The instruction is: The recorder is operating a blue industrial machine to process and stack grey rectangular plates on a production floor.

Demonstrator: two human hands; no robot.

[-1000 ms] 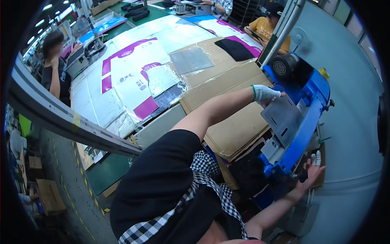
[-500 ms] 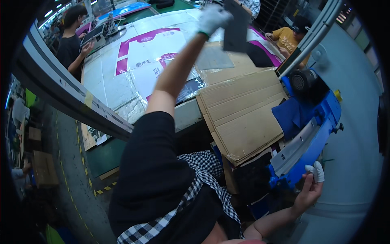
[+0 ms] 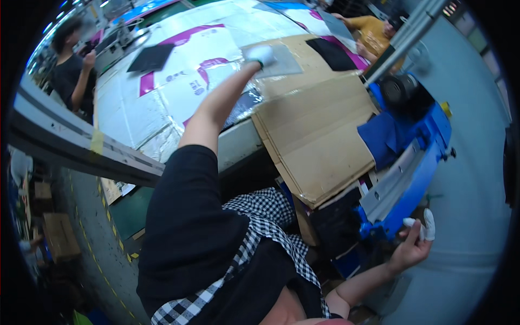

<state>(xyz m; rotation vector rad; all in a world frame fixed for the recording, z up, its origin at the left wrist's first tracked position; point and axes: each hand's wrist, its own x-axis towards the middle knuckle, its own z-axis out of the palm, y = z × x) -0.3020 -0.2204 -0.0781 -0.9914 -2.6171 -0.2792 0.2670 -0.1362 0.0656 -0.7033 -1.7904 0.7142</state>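
Observation:
My left hand (image 3: 260, 54), in a white glove, reaches far out over the table and rests on the edge of a flat grey sheet (image 3: 284, 60). The sheet lies on the brown cardboard (image 3: 319, 135) covering the table's near side. My right hand (image 3: 416, 242) hangs low at the right, beside the lower edge of a blue machine (image 3: 417, 146). It wears white finger covers, its fingers are spread, and it holds nothing.
White and purple printed sheets (image 3: 184, 81) cover the table, with a black sheet (image 3: 151, 57) and a black pad (image 3: 333, 54) on them. A person in black (image 3: 73, 81) stands at the far left, and a person in yellow (image 3: 374, 35) at the back right. A metal rail (image 3: 81, 149) crosses the left.
My left arm has swung from the blue machine up over the table with the grey sheet, and now lowers it onto the cardboard. My right hand stayed by the machine.

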